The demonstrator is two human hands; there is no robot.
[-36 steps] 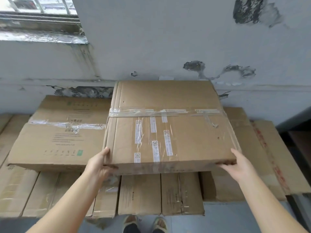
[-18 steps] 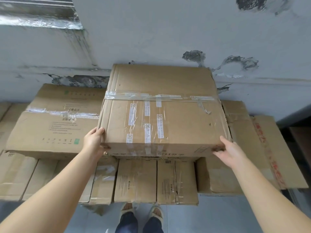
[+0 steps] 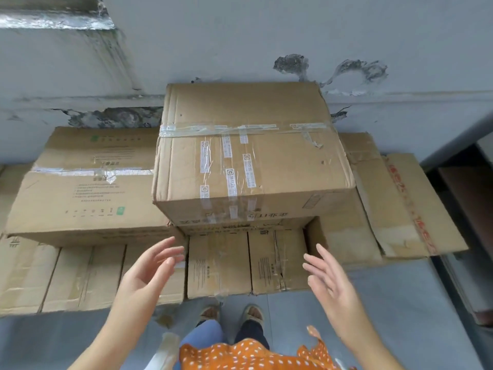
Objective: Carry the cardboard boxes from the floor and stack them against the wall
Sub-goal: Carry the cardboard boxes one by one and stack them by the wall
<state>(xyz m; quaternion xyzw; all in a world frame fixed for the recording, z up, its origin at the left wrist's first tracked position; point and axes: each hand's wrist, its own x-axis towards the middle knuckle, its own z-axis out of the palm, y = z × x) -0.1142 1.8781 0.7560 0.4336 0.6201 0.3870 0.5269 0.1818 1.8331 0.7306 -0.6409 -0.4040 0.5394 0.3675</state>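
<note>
Both hands have let go of the taped box (image 3: pixel 253 156) and pulled back toward the person. The left hand (image 3: pixel 145 271) and the right hand (image 3: pixel 329 279) now float in the air in front of the pile, palms turned in toward each other, fingers spread and loose, holding nothing. The taped box sits on top of the pile, and its back edge looks like it reaches the grey wall (image 3: pixel 266 36), though the spot where they meet is hard to see. Clear tape runs across its top and down the front. Just beside it on the left lies a wide flat box (image 3: pixel 85 182) with small green marks. To the right, lower down, is another box (image 3: pixel 370 198), and a flat sheet of cardboard (image 3: pixel 416 206) with red printing lies at its far side. Under them all stands a row of boxes (image 3: pixel 221 263) on the grey floor (image 3: pixel 394 303). The person's two sandals (image 3: pixel 232 315) show near the bottom, close to that row.
</note>
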